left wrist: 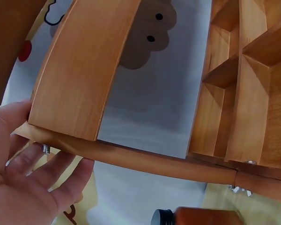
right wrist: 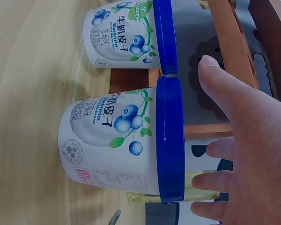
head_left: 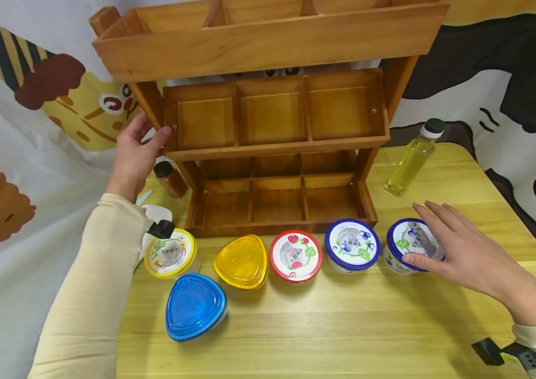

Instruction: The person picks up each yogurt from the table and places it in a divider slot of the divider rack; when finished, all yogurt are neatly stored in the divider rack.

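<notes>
My left hand [head_left: 136, 153] holds the left side of a three-tier wooden shelf [head_left: 268, 50] at its middle tray. In the left wrist view the thumb lies at the tray's end and the fingers reach around the side post [left wrist: 145, 161]. My right hand [head_left: 478, 258] hovers with spread fingers over the rightmost blueberry milk tub [head_left: 402, 263], which has a blue lid. In the right wrist view the thumb [right wrist: 213, 70] and fingertips show apart from the lid [right wrist: 171, 140]. A second blueberry tub [head_left: 352, 245] stands to its left.
Leftward in front of the shelf stand a red-lidded tub [head_left: 295, 256], a yellow triangular container [head_left: 241, 262], a yellow-lidded tub [head_left: 171, 253] and a blue triangular container [head_left: 195, 307]. A dark-capped jar [head_left: 171, 180] stands left of the shelf, an oil bottle [head_left: 412, 160] right.
</notes>
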Demonstrator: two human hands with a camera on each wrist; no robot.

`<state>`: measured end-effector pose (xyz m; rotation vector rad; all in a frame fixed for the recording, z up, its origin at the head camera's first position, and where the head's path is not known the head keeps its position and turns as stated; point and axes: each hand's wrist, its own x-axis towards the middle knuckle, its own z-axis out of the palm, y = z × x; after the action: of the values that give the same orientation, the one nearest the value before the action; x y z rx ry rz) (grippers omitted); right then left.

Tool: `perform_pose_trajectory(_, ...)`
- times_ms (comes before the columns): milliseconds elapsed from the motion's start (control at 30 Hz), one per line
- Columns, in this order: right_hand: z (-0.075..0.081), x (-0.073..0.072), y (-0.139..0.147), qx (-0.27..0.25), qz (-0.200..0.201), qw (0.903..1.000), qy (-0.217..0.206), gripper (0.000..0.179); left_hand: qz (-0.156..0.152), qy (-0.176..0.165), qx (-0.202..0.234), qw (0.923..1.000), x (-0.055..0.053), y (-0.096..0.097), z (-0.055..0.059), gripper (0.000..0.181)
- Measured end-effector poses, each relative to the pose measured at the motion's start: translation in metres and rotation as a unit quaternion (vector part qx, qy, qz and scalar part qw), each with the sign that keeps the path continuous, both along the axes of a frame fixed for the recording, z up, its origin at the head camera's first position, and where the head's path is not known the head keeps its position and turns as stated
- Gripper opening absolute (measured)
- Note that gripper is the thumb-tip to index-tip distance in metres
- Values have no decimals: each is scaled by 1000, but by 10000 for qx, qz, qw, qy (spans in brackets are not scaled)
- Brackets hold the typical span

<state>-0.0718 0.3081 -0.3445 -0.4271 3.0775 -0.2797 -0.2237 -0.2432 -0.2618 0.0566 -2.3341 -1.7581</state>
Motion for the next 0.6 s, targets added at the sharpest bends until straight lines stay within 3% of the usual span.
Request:
perform_pose_trajectory(133, -1, 1, 0, -97, 92, 9998, 150, 108, 37, -35, -488, 9988, -1, 0, 0, 48)
perform_pose_trajectory(333, -4, 1, 2, -277, 199, 9990, 273, 110, -10, -131, -834, 9964, 0, 0, 2, 48)
perform_pose_trajectory(600, -12, 3, 1, -376, -74, 9992, -86, 117, -58, -296, -1122, 9932, 1, -1, 5, 49)
